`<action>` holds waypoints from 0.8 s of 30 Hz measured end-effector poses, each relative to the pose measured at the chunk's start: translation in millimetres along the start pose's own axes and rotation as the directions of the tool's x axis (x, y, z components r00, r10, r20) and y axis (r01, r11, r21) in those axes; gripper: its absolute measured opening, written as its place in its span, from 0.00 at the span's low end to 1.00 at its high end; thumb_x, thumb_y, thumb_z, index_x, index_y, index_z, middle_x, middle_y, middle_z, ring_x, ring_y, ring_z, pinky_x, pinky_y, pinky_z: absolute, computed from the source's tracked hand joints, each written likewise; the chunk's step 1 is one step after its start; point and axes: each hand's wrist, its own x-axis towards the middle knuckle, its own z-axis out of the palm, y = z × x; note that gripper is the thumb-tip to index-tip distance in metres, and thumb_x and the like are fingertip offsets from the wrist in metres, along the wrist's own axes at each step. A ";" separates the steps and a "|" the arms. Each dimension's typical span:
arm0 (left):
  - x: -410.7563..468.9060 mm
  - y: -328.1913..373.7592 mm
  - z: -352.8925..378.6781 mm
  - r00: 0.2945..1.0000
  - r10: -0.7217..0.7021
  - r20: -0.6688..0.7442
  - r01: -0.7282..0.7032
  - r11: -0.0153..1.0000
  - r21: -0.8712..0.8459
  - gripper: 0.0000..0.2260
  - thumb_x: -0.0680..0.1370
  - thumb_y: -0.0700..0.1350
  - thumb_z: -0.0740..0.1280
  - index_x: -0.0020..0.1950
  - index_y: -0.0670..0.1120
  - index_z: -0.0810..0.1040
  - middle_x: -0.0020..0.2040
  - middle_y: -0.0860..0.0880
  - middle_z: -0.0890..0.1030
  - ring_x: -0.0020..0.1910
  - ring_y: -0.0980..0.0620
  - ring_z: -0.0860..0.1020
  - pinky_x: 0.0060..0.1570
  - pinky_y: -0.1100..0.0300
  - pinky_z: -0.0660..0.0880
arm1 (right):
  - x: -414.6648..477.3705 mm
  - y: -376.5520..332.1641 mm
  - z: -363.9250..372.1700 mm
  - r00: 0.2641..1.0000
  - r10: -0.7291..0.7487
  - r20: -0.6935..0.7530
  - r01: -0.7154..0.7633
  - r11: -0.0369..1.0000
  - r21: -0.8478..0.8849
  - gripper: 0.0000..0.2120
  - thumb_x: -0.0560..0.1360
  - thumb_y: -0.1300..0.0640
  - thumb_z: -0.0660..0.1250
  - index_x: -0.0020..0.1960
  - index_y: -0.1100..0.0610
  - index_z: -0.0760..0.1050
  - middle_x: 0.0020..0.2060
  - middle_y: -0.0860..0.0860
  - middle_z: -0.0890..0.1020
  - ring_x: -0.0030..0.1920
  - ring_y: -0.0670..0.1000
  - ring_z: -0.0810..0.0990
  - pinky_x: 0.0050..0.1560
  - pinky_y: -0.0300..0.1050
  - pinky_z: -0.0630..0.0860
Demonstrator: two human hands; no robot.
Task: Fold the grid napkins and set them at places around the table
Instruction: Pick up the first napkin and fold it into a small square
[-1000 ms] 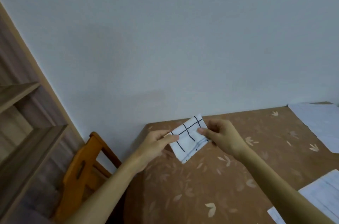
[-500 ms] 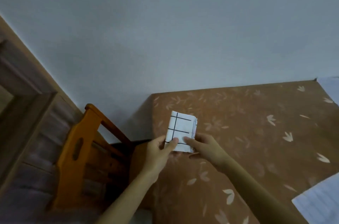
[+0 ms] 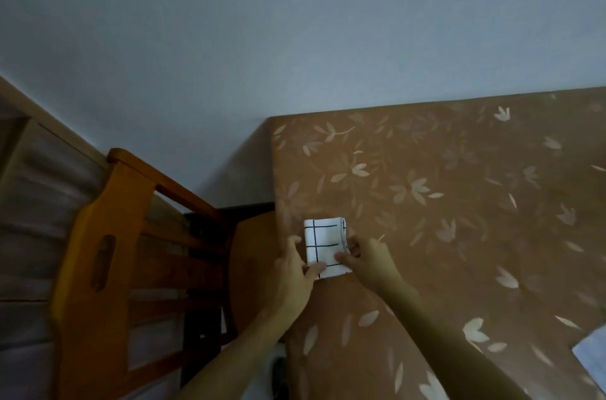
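One folded grid napkin (image 3: 324, 247), white with dark lines, lay flat on the counter (image 3: 442, 202) close to its left edge, folded into a small upright rectangle. Both hands were on its near end. The left hand (image 3: 295, 271) pinched the near left corner, thumb on top of the cloth. The right hand (image 3: 367, 258) gripped the near right edge, thumb pressed on the upper face and fingers curled at the side. The counter wore a brown cloth printed with pale leaves. At its near right corner, well apart from the napkin, a bit of white paper (image 3: 592, 350) showed. A wooden chair (image 3: 108, 268) stood just left of the counter, its back toward the wall (image 3: 295, 22) on the far side.
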 end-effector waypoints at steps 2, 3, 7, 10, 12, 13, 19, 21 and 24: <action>11.3 -2.8 6.3 0.995 0.100 0.004 -0.099 0.977 0.189 0.29 0.78 0.56 0.69 0.74 0.55 0.59 0.60 0.51 0.81 0.52 0.53 0.83 0.46 0.60 0.81 | 6.1 5.2 9.4 0.999 0.026 -0.040 -0.026 1.000 0.001 0.13 0.76 0.52 0.71 0.56 0.58 0.77 0.46 0.53 0.84 0.46 0.53 0.83 0.48 0.52 0.80; 16.2 -2.6 9.5 0.988 0.153 0.028 -0.155 0.946 0.286 0.29 0.79 0.56 0.67 0.76 0.55 0.57 0.64 0.50 0.79 0.55 0.52 0.82 0.49 0.59 0.80 | 8.4 7.5 14.1 0.997 0.041 -0.062 -0.041 0.999 0.000 0.13 0.77 0.51 0.71 0.57 0.56 0.76 0.46 0.52 0.84 0.46 0.53 0.82 0.47 0.51 0.80; 30.9 0.0 17.6 0.946 0.304 0.117 -0.313 0.750 0.582 0.23 0.81 0.58 0.64 0.73 0.50 0.69 0.60 0.46 0.79 0.57 0.48 0.78 0.51 0.57 0.77 | 12.6 14.0 29.1 0.976 -0.007 -0.218 -0.008 0.998 -0.065 0.18 0.76 0.52 0.71 0.62 0.56 0.73 0.52 0.52 0.80 0.51 0.54 0.79 0.49 0.48 0.77; 43.9 -15.3 28.2 0.836 0.534 0.127 -0.470 0.575 0.670 0.23 0.76 0.58 0.70 0.66 0.46 0.78 0.63 0.39 0.78 0.62 0.40 0.78 0.59 0.49 0.77 | 18.4 22.8 37.0 0.892 -0.271 -0.362 0.178 0.946 -0.270 0.24 0.74 0.59 0.72 0.68 0.62 0.71 0.62 0.58 0.78 0.59 0.59 0.78 0.58 0.52 0.76; 49.3 -24.5 34.7 0.766 0.597 0.239 -0.577 0.474 0.666 0.26 0.81 0.56 0.61 0.76 0.42 0.68 0.77 0.36 0.65 0.78 0.38 0.63 0.73 0.42 0.66 | 19.0 24.5 43.2 0.860 -0.406 -0.307 0.283 0.883 -0.375 0.24 0.77 0.57 0.63 0.72 0.62 0.70 0.71 0.59 0.73 0.70 0.59 0.74 0.67 0.53 0.72; 49.8 -27.5 35.6 0.749 0.601 0.278 -0.602 0.443 0.664 0.27 0.83 0.55 0.55 0.78 0.42 0.63 0.80 0.38 0.59 0.80 0.40 0.55 0.76 0.42 0.60 | 18.7 24.4 47.3 0.855 -0.461 -0.236 0.341 0.845 -0.413 0.26 0.78 0.54 0.59 0.74 0.62 0.69 0.74 0.59 0.71 0.73 0.58 0.71 0.69 0.52 0.69; 55.1 -27.3 27.0 0.832 0.487 0.266 -0.529 0.550 0.646 0.33 0.81 0.61 0.51 0.82 0.45 0.52 0.83 0.44 0.47 0.82 0.47 0.47 0.78 0.41 0.50 | 27.1 49.4 47.9 0.911 -0.410 -0.049 0.328 0.790 -0.518 0.29 0.83 0.46 0.47 0.79 0.60 0.58 0.79 0.55 0.60 0.79 0.52 0.59 0.75 0.55 0.60; 57.0 -26.5 21.7 0.855 0.453 0.252 -0.494 0.564 0.662 0.37 0.80 0.66 0.50 0.82 0.45 0.50 0.83 0.45 0.48 0.82 0.46 0.48 0.78 0.40 0.49 | 28.6 49.8 41.1 0.933 -0.359 -0.014 0.288 0.772 -0.567 0.29 0.83 0.46 0.48 0.78 0.60 0.61 0.78 0.55 0.63 0.77 0.54 0.64 0.74 0.58 0.65; 53.5 -25.4 12.0 0.874 0.403 0.272 -0.471 0.564 0.678 0.39 0.79 0.69 0.47 0.82 0.45 0.49 0.83 0.44 0.47 0.82 0.45 0.47 0.78 0.42 0.47 | 25.6 38.3 31.2 0.960 -0.276 -0.035 0.206 0.792 -0.575 0.28 0.81 0.49 0.50 0.76 0.61 0.65 0.76 0.56 0.67 0.76 0.58 0.67 0.70 0.61 0.71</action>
